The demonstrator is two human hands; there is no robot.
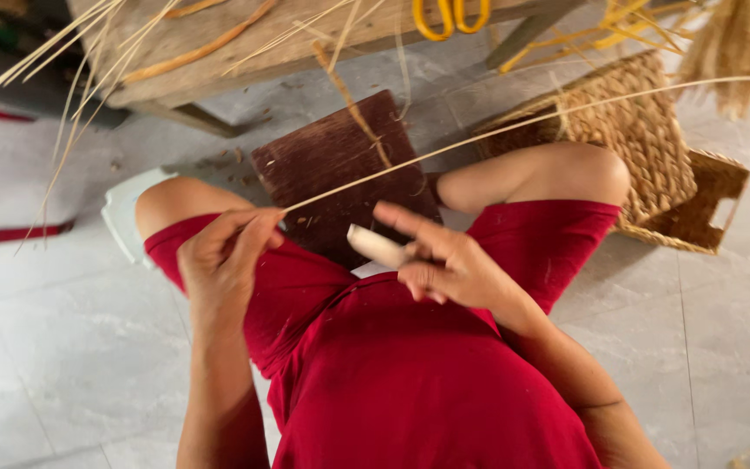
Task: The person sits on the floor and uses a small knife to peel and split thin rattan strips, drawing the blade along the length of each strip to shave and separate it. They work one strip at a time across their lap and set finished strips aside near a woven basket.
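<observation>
The left hand (223, 252) pinches the near end of a long pale straw strand (514, 124), which runs up and to the right across the dark wooden board (332, 165) and over the woven basket (644, 139). The right hand (444, 260) grips a pale, rounded handle (378, 246), with its forefinger stretched out toward the strand. The board lies on the tiled floor (80, 347) between the person's bare knees. Beyond it stands a rough wooden bench (219, 43) strewn with more straw, and yellow-handled scissors (450, 16) lie at its edge. A bundle of dried stalks (735, 43) hangs just beside the basket.
</observation>
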